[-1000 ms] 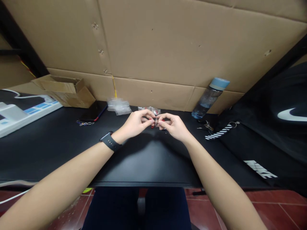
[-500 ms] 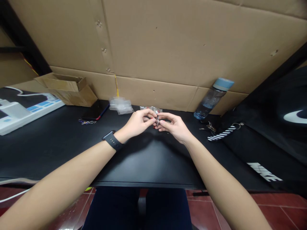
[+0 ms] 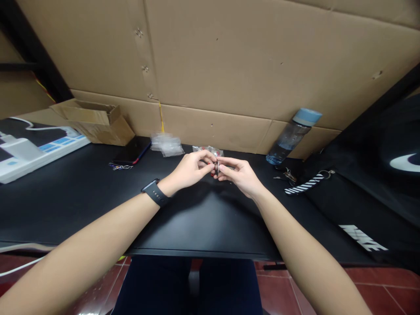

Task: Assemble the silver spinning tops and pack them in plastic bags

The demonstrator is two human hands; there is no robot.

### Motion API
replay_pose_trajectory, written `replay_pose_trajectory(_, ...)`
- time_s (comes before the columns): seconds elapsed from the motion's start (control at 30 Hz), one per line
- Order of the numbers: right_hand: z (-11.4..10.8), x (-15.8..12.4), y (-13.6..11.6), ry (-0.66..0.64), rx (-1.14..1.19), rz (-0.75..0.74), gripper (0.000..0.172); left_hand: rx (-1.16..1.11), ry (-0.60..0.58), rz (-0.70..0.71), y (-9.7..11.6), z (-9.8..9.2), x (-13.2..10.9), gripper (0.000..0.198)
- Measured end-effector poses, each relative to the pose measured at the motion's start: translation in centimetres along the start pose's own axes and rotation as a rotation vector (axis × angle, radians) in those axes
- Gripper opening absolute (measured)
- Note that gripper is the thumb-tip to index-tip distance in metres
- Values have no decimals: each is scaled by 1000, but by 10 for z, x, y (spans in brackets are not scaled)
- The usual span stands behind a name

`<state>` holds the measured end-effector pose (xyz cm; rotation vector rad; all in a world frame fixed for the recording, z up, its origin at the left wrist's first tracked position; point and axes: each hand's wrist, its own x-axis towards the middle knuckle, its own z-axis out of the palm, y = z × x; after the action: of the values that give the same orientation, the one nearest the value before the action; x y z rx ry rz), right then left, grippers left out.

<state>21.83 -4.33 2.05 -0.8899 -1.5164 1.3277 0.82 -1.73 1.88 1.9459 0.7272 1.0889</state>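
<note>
Between my fingertips, over the middle of the black table, is a small silvery ring-like piece with red bits by it. My left hand, with a black watch on the wrist, pinches it from the left. From the other side, my right hand closes thumb and fingers on the same piece. The fingers cover most of it, so its exact kind does not show. Just behind the hands lies a clear plastic bag with small red and silvery things in it.
Clear small bags lie at the back, beside a phone and an open cardboard box. A white power strip is far left. Rightward are a water bottle, keys and a black bag with a striped strap.
The view has shifted very slightly. Both hands keep their grip on the small piece in nearly the same place, with only a small turn of the piece.
</note>
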Motion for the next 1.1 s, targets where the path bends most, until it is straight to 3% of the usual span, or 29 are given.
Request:
replay_pose_trajectory(0.27,1,0,-1,-12,-51,1,57,102,-21,3,1,0,-2,16)
replay_pose_trajectory(0.6,0,1,1,-60,-134,-10,49,236,-92,35,11,2,-6,7)
replay_pose_trajectory(1.1,0,0,0,-79,-155,-29,46,343,-124,88,6,2,-6,7)
